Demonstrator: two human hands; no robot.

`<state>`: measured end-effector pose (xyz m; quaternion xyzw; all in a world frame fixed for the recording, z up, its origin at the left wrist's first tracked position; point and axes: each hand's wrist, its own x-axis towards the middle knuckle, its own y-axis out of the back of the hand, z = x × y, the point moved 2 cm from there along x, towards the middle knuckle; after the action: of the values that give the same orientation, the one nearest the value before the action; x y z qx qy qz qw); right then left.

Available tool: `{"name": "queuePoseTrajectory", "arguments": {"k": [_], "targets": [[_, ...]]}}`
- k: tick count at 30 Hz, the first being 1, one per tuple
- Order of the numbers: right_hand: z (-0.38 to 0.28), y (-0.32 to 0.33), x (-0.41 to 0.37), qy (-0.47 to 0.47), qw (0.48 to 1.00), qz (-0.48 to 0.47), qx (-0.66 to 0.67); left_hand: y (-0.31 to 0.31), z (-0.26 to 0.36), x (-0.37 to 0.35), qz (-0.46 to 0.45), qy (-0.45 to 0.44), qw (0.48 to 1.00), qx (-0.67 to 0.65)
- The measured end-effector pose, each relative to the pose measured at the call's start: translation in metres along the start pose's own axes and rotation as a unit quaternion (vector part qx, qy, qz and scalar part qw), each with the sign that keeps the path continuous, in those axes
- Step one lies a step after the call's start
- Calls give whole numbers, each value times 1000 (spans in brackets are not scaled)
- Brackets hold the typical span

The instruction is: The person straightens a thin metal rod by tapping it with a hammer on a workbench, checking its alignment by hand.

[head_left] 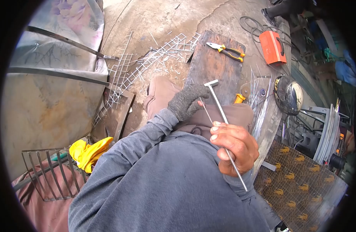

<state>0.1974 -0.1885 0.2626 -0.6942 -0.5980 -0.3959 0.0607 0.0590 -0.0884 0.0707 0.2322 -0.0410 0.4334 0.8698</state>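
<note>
My right hand, bare, is closed around the slim metal shaft of a small hammer, its head pointing away from me. My left hand wears a grey knitted glove with a fingertip showing through. Its fingers pinch a short thin metal rod, whose lower end reaches the fingertips of my right hand. Beyond my hands lies a dark wooden board, with yellow-and-black pliers on its far part. Beside my right knee is a yellow-handled tool, partly hidden.
Welded wire mesh and cut bits litter the floor ahead. An orange machine with cables stands at far right, near a welding helmet and thin rods. A metal rack and yellow cloth are at left; patterned sheet at right.
</note>
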Motion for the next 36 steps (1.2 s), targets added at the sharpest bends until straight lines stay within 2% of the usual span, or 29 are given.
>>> {"name": "queuePoseTrajectory", "arguments": {"k": [3, 6, 8, 14, 24, 27, 29, 30, 32, 35, 36], "targets": [[-1, 1, -2, -11, 1000, -10, 3, -7, -3, -2, 28, 0, 1000, -13], [0, 3, -2, -26, 1000, -14, 7, -9, -2, -7, 21, 53, 998, -12], [0, 3, -2, -23, 999, -31, 14, -13, -2, -8, 64, 46, 997, -16], [1, -2, 0, -20, 999, -43, 22, -14, -7, -13, 70, 22, 997, -18], [5, -2, -2, -15, 998, -49, 27, -16, -12, -17, 17, 65, 998, -21], [2, -3, 0, -7, 999, -36, 27, -3, -12, -5, 36, 28, 999, -21], [2, -2, 5, -8, 999, -31, 22, 15, -10, 10, 5, 88, 988, 128], [2, -2, 5, -8, 999, -29, 20, 23, -6, 19, -24, 197, 978, 63], [2, -5, 4, 0, 999, -19, 28, 17, -44, 16, -17, 192, 977, 89], [1, -8, 4, 8, 999, -25, 26, 14, -56, 19, -24, 171, 978, 121], [1, -8, 5, 7, 999, -24, 25, 12, -53, 22, -30, 136, 983, 119]]}}
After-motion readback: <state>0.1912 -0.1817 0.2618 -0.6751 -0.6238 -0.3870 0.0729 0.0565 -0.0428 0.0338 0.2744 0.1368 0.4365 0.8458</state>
